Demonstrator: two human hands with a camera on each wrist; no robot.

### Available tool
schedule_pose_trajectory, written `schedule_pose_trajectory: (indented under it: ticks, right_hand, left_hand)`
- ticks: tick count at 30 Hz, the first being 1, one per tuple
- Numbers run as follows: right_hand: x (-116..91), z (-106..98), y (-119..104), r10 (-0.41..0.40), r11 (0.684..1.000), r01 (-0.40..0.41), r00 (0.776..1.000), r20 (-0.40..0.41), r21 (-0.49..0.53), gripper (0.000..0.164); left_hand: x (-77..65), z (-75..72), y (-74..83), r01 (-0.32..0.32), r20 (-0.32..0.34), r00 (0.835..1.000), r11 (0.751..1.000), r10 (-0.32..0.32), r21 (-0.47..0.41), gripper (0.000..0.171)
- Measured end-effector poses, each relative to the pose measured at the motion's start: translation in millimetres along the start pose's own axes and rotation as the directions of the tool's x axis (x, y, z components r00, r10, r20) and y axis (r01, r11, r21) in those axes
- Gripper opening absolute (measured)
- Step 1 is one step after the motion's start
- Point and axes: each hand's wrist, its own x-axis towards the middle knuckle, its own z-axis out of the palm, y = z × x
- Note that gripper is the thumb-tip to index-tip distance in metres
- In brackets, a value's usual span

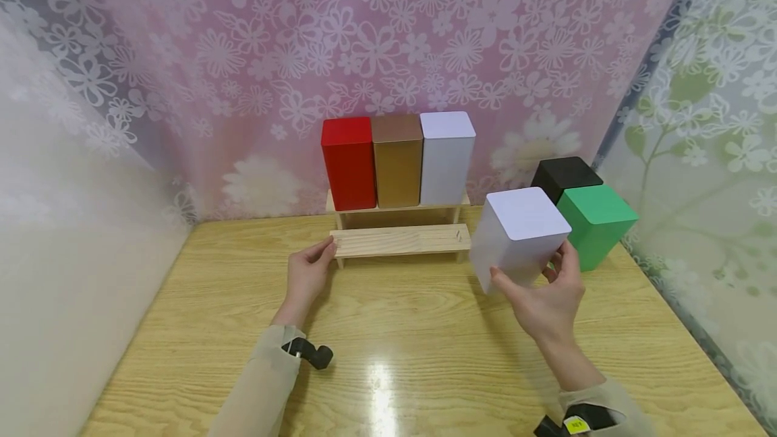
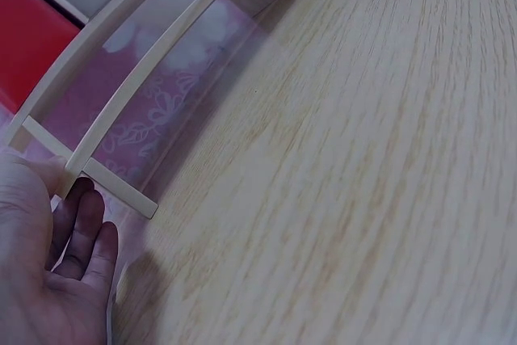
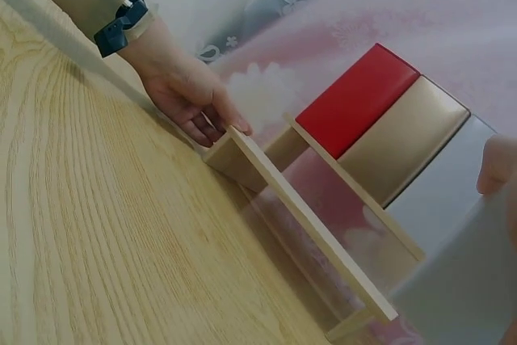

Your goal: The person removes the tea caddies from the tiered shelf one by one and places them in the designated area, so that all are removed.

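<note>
Holding the white box: right hand clamped on it, thumb on the near face, fingers round the right side. Box stands just above and ahead of the palm, by the right end of the stand; whether box and stand touch, cannot tell. Left hand pinches the left end of the stand's lower plank, thumb and fingers closed on it. Upper tier, left to right: red box, gold box, second white box, all upright, side by side. Black box and green box on the table, right of the held box, green nearer; head view alone has these two.

Left wrist view adds the fingers below plank level, hidden from above, plus the stand's left leg. Right wrist view looks through the gap between the tiers to the pink curtain; held box only a blurred pale patch at lower right, a fingertip at the frame edge.
</note>
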Motion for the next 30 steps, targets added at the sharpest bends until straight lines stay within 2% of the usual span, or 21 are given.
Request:
schedule_pose_trajectory:
  ticks: [3, 10, 14, 22, 26, 30]
  right_hand:
    - [0.3, -6.4, 18.8, -0.005, 1.0, 0.005, 1.0, -0.012, 0.013, 0.098]
    - [0.3, -19.8, 26.7, -0.025, 0.998, 0.025, 1.0, -0.008, 0.056, 0.1]
    - [-1.0, -25.3, 24.3, -0.034, 0.998, 0.034, 0.999, -0.007, 0.054, 0.099]
    - [-1.7, -37.4, 1.9, -0.049, 0.998, 0.049, 0.999, -0.011, 0.036, 0.09]
    - [-0.9, -44.6, 4.9, -0.038, 0.999, 0.038, 0.999, -0.015, 0.018, 0.092]
    - [0.3, -51.4, 17.4, -0.034, 0.999, 0.034, 0.999, -0.024, 0.009, 0.093]
  left_hand:
    - [-0.2, 0.5, 0.0, -0.002, -0.003, 1.0, 1.0, 0.002, 0.001, 0.031]
    - [0.2, 0.8, -0.4, -0.002, -0.008, 1.0, 1.0, 0.002, -0.003, 0.031]
    - [0.1, 0.5, -0.2, 0.001, -0.006, 1.0, 1.0, -0.001, -0.007, 0.032]
    - [-1.2, 0.4, 1.1, 0.011, -0.007, 1.0, 1.0, -0.011, -0.01, 0.032]
    - [-1.3, 0.7, 1.4, 0.013, -0.005, 1.0, 1.0, -0.013, -0.013, 0.032]
    - [-1.0, 0.9, 1.6, 0.013, -0.007, 1.0, 1.0, -0.013, -0.013, 0.031]
